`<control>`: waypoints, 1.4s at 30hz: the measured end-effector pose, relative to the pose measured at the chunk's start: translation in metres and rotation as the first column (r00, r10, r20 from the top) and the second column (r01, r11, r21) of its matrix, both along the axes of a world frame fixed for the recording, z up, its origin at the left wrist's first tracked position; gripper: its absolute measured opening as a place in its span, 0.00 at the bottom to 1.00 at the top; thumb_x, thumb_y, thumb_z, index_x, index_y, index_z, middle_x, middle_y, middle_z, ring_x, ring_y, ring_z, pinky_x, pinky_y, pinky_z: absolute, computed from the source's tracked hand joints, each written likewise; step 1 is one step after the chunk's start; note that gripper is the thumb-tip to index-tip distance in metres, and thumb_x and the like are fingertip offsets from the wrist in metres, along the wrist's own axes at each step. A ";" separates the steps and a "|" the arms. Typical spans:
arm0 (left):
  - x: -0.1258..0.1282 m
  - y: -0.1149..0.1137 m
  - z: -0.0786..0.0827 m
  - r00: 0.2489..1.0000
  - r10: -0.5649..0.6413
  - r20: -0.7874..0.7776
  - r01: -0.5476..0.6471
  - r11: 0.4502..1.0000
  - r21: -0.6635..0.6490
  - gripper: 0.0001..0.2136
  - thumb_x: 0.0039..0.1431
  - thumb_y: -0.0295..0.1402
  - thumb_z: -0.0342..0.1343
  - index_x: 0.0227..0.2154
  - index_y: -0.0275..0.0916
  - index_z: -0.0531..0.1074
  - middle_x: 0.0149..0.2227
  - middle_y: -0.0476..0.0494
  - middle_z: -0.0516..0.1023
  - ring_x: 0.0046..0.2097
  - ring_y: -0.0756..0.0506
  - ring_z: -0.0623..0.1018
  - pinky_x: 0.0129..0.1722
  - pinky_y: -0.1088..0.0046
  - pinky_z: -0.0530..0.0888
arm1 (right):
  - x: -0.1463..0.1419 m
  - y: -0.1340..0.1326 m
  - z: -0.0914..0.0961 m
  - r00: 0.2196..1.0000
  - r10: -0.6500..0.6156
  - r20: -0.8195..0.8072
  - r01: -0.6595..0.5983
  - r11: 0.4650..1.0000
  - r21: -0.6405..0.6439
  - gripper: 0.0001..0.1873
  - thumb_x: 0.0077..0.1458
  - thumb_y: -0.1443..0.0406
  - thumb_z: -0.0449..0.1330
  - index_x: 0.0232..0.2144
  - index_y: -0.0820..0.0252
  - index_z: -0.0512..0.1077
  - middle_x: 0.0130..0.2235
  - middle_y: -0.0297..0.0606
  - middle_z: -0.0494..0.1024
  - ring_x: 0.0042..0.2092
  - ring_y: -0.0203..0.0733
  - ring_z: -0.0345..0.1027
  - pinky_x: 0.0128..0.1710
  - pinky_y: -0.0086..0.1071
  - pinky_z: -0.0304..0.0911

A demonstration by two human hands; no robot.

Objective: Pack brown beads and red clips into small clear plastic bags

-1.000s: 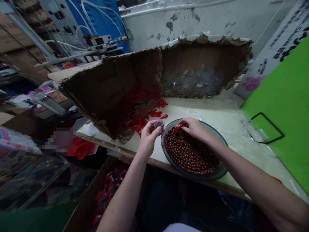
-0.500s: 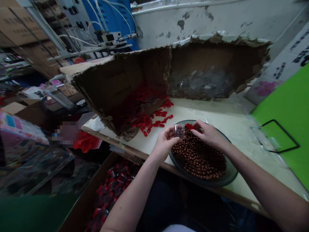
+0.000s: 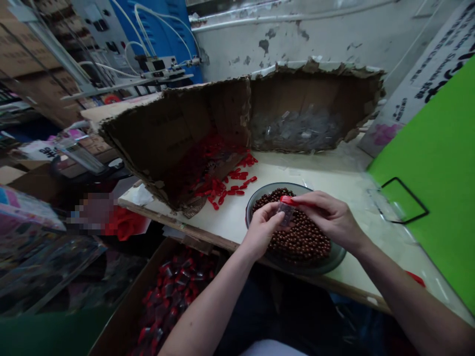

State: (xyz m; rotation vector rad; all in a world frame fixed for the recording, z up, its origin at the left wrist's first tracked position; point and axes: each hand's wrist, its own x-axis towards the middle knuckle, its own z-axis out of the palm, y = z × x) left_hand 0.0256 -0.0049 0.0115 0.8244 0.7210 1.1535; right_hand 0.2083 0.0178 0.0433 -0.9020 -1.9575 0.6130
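Vial (image 3: 285, 215): clear plastic, small, upright between both hands above the bowl, at about 12 o'clock over its beads; contents too hard to make out
Cap (image 3: 287, 200): red, at the vial's top end; whether it is seated, I cannot tell
Left hand (image 3: 263, 230): fingers curled narrow around the vial's body
Right hand (image 3: 330, 215): thumb and forefinger in a narrow pinch on the cap
Handling: vial looks light, stiff and a little slippery, best held by its body; cap looks small, best pinched by its rim
Bowl (image 3: 319, 267): dark glass, on the table, under both hands, filled with brown beads (image 3: 300, 242)
Table (image 3: 356, 198): pale top, with loose red caps (image 3: 222, 193) at 10 o'clock from the bowl
Carton (image 3: 208, 104): torn, at 12 o'clock, holding clear vials (image 3: 297, 129)
Box (image 3: 137, 291): cardboard, at 7 o'clock, holding red-capped vials (image 3: 170, 291)
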 end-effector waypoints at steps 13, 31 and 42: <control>0.014 -0.008 0.005 0.986 0.056 -0.159 -0.043 0.996 0.083 0.15 0.56 0.39 0.57 0.43 0.37 0.71 0.36 0.46 0.74 0.29 0.53 0.73 0.29 0.78 0.73 | 0.000 -0.017 -0.011 0.978 -0.206 -0.027 0.206 0.978 -0.001 0.12 0.58 0.63 0.60 0.45 0.51 0.76 0.42 0.37 0.80 0.44 0.42 0.75 0.47 0.38 0.70; 0.017 -0.021 0.006 0.951 0.138 -0.275 -0.096 0.982 0.162 0.12 0.62 0.38 0.51 0.45 0.39 0.70 0.37 0.47 0.73 0.31 0.54 0.69 0.31 0.79 0.69 | -0.012 -0.044 -0.028 0.932 -0.351 0.093 0.289 0.872 0.394 0.26 0.57 0.71 0.59 0.57 0.49 0.69 0.52 0.36 0.77 0.48 0.46 0.75 0.53 0.40 0.69; 0.007 -0.023 0.009 0.945 0.024 -0.327 0.026 0.989 0.148 0.13 0.60 0.39 0.53 0.43 0.37 0.71 0.33 0.47 0.71 0.29 0.53 0.69 0.27 0.79 0.65 | -0.001 -0.052 -0.020 0.967 -0.214 0.139 0.176 0.954 0.244 0.21 0.60 0.70 0.56 0.54 0.49 0.71 0.49 0.37 0.79 0.47 0.44 0.75 0.50 0.40 0.71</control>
